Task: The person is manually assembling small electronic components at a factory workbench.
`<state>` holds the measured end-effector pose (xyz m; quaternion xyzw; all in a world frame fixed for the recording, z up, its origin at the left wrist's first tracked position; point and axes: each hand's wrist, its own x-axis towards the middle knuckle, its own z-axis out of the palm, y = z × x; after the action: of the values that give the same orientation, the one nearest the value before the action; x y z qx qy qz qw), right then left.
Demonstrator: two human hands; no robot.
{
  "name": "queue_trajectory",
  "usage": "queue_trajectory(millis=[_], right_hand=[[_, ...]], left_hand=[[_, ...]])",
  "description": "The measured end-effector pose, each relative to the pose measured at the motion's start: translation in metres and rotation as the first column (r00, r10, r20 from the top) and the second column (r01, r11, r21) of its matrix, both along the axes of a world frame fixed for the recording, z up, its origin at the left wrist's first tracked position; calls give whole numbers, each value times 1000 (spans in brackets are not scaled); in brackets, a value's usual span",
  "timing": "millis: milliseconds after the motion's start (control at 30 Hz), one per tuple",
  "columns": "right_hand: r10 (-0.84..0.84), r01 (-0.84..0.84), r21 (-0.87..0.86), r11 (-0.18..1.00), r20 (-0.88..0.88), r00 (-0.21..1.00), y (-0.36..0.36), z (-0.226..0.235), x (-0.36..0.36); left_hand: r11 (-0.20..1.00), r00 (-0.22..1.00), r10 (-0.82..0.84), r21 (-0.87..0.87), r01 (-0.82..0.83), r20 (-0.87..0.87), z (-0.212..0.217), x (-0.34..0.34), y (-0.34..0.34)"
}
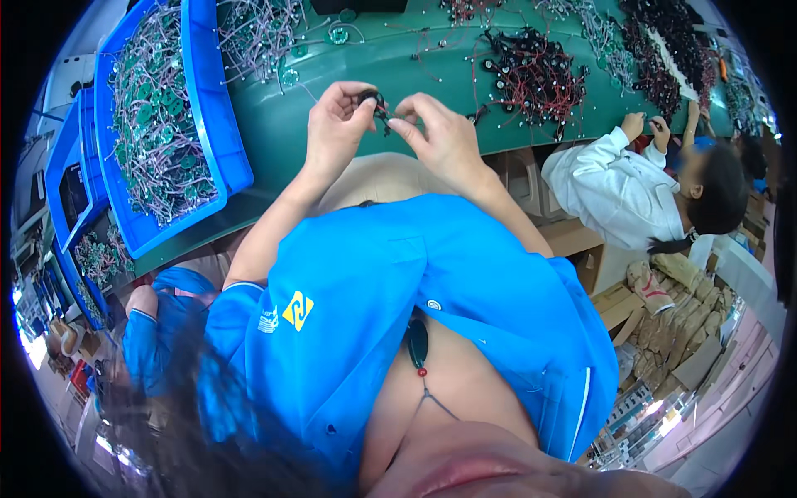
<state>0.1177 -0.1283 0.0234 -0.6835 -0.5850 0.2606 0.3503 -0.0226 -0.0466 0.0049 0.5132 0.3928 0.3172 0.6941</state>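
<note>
**2-handed fingertip work on 1 small black part (pixel 375 101), right of the blue bin (pixel 217 108)**

Looks like close handling of a single part, raised over the near side of the desk (pixel 390 62), right of the bin; exact operation too small to tell.

Inside the bin: green circuit boards (pixel 158 116), thin and flat, tangled in pale, flexible wires. Around them, smooth plastic walls with rounded corners. Just right of the bin: a loose heap of similar boards (pixel 261 41), resting on the smooth green desk.

Farther right of the bin: left fingers (pixel 353 87), closed in a pinch on the black part, compact, dark and irregular in outline. Next, right fingers (pixel 415 103), thumb and index close together at the part's lower end; cannot tell whether gripping or only touching. Next move, by judgement: calls for a steady left pinch and a light, precise right fingertip.

Well right of the bin: a pile of black parts (pixel 531 79), knobbly, laced with thin red wires. Farthest right of the bin: a co-worker's hands (pixel 633 126), below white sleeves.
</note>
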Motion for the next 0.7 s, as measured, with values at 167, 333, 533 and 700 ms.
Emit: queue_trajectory(millis=[167,333,533,700], right_hand=[[28,-35,40,999,154,988,3,-13,2],[-6,3,24,1000,137,991,11,-20,8],[37,-32,-41,999,132,991,17,-22,19],[94,-79,-116,990,131,987,21,-22,27]], left_hand=[[995,998,12,-102,-18,-61,-10,10,15],[961,995,-30,-270,54,94,-8,12,31],[939,979,-130,-298,172,157,-9,15,40],[943,988,-108,-303,137,110,-11,18,41]])
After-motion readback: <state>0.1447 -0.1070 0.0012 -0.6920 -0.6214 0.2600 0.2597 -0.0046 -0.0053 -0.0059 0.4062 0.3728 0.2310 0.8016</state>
